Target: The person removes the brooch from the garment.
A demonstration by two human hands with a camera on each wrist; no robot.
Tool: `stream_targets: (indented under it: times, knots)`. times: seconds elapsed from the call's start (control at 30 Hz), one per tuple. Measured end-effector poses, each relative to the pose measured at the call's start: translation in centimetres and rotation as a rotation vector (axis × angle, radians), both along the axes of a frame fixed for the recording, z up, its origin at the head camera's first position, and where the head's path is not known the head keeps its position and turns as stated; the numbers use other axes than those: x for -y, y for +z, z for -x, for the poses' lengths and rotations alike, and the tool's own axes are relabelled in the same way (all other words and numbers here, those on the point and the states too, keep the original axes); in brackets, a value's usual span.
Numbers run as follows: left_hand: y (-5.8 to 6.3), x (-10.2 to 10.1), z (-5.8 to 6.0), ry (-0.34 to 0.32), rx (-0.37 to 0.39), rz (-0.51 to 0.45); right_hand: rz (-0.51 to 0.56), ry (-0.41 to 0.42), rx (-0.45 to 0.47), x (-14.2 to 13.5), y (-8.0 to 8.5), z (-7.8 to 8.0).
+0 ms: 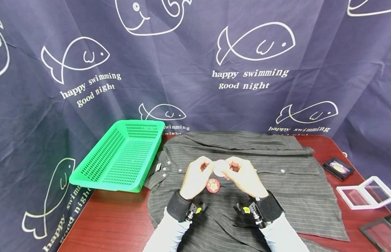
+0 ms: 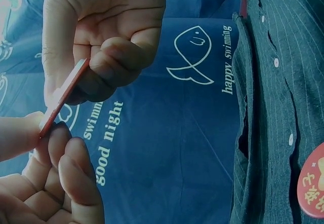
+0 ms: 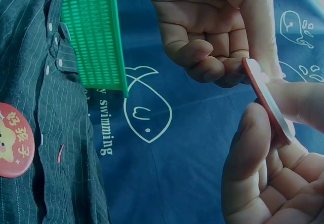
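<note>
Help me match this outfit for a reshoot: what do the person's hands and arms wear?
The left hand and right hand are ungloved. Behind each come a wide black wristband, bearing a small dark device with a yellow mark, and a pale sleeve.

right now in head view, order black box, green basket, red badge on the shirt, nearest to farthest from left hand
1. Red badge, just right of the left hand
2. Green basket, to the left
3. Black box, far right

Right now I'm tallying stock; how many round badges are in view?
2: one red badge on the striped shirt, one white-backed badge held by the left fingers and right fingers. Others could be hidden.
</note>
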State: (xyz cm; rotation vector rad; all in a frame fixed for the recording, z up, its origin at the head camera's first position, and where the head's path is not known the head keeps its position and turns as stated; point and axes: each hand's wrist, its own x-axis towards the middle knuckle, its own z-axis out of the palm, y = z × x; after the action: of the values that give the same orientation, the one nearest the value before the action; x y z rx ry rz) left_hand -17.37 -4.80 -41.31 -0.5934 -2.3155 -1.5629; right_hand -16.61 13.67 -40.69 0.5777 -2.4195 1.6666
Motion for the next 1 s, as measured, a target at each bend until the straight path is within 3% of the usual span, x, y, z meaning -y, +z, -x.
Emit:
stream_targets:
  times: [0.57,1.0]
  knots:
    - [-0.08,0.09,0.12,-0.019,0.004,-0.008,0.013,0.013,0.021,-0.03,-0.28,0.19]
    - [-0.02,0.30,0.23,-0.040,-0.032,0.013,0.023,0.037,-0.016,-0.33,-0.12,0.16]
